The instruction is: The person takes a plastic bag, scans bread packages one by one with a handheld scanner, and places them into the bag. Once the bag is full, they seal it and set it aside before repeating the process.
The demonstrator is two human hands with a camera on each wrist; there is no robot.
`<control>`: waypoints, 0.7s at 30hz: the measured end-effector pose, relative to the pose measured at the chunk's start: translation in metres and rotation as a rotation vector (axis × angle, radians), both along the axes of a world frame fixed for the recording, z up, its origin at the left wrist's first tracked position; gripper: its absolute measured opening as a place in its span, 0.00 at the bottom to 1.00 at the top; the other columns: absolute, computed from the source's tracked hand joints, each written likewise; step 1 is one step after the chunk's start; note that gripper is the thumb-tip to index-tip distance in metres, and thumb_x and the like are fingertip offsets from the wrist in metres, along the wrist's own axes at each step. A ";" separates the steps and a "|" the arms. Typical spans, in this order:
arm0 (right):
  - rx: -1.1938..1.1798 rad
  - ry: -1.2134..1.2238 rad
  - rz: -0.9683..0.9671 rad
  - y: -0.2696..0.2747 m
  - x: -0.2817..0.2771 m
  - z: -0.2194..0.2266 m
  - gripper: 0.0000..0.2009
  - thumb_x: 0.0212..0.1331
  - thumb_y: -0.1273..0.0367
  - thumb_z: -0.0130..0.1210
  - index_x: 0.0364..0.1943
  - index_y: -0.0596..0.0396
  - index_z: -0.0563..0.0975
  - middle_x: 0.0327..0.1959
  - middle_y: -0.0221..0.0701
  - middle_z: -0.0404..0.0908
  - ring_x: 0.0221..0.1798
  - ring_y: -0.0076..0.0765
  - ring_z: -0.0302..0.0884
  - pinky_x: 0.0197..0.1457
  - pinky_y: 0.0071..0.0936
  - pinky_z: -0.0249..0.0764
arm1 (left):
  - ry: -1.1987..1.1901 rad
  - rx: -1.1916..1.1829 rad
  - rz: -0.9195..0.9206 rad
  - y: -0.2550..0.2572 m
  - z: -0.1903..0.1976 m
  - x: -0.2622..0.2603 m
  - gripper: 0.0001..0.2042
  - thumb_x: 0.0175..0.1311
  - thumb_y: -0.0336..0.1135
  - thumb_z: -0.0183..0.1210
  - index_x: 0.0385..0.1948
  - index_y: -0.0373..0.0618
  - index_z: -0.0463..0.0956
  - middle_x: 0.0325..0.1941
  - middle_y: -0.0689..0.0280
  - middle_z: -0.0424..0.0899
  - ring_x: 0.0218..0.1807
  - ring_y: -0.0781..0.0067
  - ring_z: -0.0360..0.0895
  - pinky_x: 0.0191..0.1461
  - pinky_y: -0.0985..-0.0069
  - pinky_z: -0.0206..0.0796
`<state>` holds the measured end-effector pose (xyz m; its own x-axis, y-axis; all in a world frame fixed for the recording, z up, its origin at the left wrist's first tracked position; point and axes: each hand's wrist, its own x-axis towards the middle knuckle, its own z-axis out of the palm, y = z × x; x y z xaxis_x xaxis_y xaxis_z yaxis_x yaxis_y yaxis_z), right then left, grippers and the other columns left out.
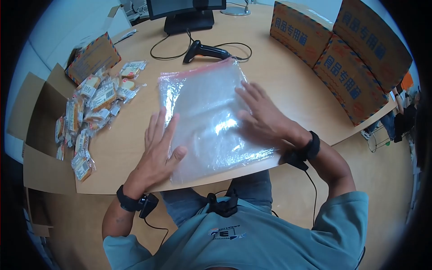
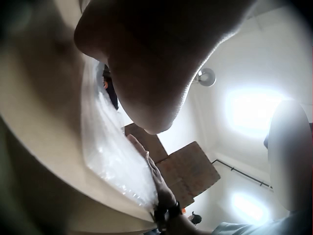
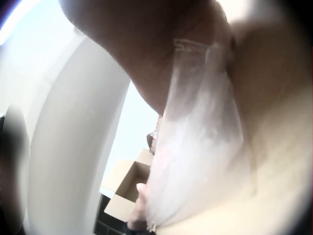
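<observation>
A clear plastic bag [image 1: 202, 105], apparently in a flat stack, lies on the table before me with a pink strip along its far edge. My left hand [image 1: 157, 150] rests at the bag's left edge, its fingers straight and pointing away from me. Over the right part lies my right hand [image 1: 265, 112], fingers extended and thumb spread, touching the plastic. From the left wrist the bag [image 2: 110, 154] shows as a low glossy sheet, partly behind my near hand. In the right wrist view the bag [image 3: 195, 156] is whitish and blurred beside my palm.
Wrapped snack packs [image 1: 103, 96] are heaped at the left, beside an open carton [image 1: 45, 166] and a smaller printed box [image 1: 96, 58]. A barcode scanner [image 1: 209, 51] with its cable lies beyond the bag, below a monitor stand [image 1: 189, 21]. Printed cartons [image 1: 339, 76] stand at the right.
</observation>
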<state>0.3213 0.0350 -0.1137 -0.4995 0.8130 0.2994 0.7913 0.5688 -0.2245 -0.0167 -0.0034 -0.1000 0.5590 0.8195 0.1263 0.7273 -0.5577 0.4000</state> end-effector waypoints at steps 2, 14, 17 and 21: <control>-0.004 0.059 -0.070 -0.015 0.001 0.017 0.33 0.69 0.50 0.46 0.68 0.63 0.63 0.73 0.56 0.56 0.75 0.68 0.51 0.77 0.54 0.50 | -0.113 0.030 0.018 -0.010 0.009 0.000 0.41 0.68 0.71 0.40 0.76 0.55 0.51 0.81 0.47 0.40 0.81 0.37 0.31 0.76 0.35 0.28; -0.076 -0.177 0.177 -0.055 -0.004 -0.002 0.31 0.71 0.46 0.41 0.67 0.56 0.66 0.72 0.53 0.59 0.74 0.63 0.54 0.75 0.56 0.50 | 0.337 -0.008 -0.160 -0.039 -0.003 0.008 0.38 0.69 0.71 0.36 0.74 0.58 0.59 0.81 0.49 0.42 0.81 0.36 0.30 0.75 0.34 0.30; -0.072 0.056 0.050 -0.040 0.013 0.015 0.30 0.69 0.50 0.48 0.65 0.59 0.68 0.67 0.54 0.66 0.70 0.58 0.63 0.72 0.48 0.58 | -0.255 -0.077 -0.037 -0.017 -0.009 -0.015 0.38 0.72 0.63 0.43 0.72 0.39 0.57 0.78 0.45 0.50 0.78 0.40 0.46 0.77 0.46 0.39; -0.266 0.400 -0.228 0.027 0.039 0.033 0.25 0.64 0.58 0.58 0.55 0.67 0.75 0.49 0.51 0.81 0.53 0.49 0.81 0.56 0.35 0.76 | -0.762 -0.560 0.453 0.032 0.026 -0.020 0.34 0.73 0.50 0.51 0.72 0.35 0.52 0.69 0.47 0.62 0.67 0.48 0.64 0.70 0.49 0.59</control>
<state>0.3603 0.0620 -0.0811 -0.1898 0.9615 0.1989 0.7113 0.2743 -0.6471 -0.0366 0.0285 -0.0737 0.1170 0.9823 -0.1464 0.2686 0.1107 0.9569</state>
